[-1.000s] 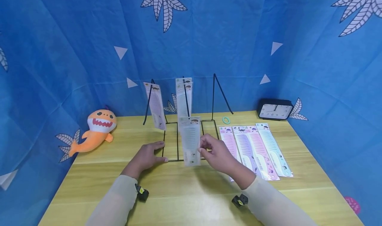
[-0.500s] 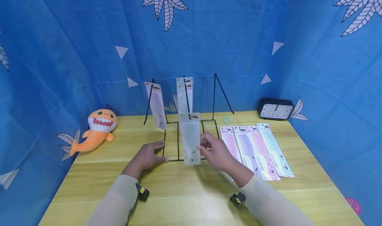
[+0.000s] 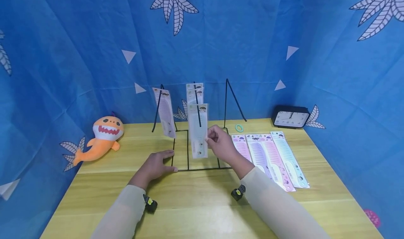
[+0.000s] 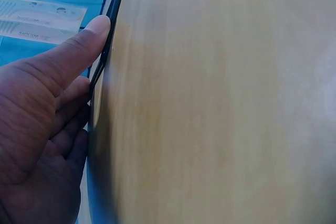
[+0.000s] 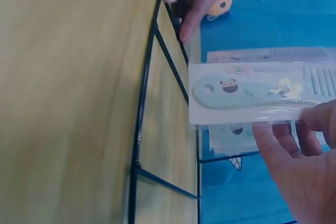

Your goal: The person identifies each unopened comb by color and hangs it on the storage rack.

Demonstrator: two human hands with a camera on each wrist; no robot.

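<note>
My right hand (image 3: 221, 143) pinches the side edge of a packaged pale-green comb (image 3: 198, 141), which is held upright. The top of its pack overlaps the middle hook of a black wire rack (image 3: 203, 169), and the words PLASTIC COMB show in the right wrist view. Behind it, more packaged pale combs (image 3: 190, 91) hang on that same hook. On the left hook is a packaged purple comb (image 3: 165, 113). My left hand (image 3: 155, 164) rests at the rack's front-left corner, thumb on the front wire and forefinger at the side wire, both fairly straight.
Several packaged combs (image 3: 271, 162) in pink, purple and teal lie to the right of the rack. The right hook (image 3: 236, 98) is bare. Behind stand a black clock (image 3: 290, 117) and a small green ring (image 3: 239, 128); an orange shark plush (image 3: 105, 137) sits left.
My right hand has raised the packaged comb, moving it back and slightly left, so its top now overlaps the middle hook. The left hand stays at the rack's corner.
</note>
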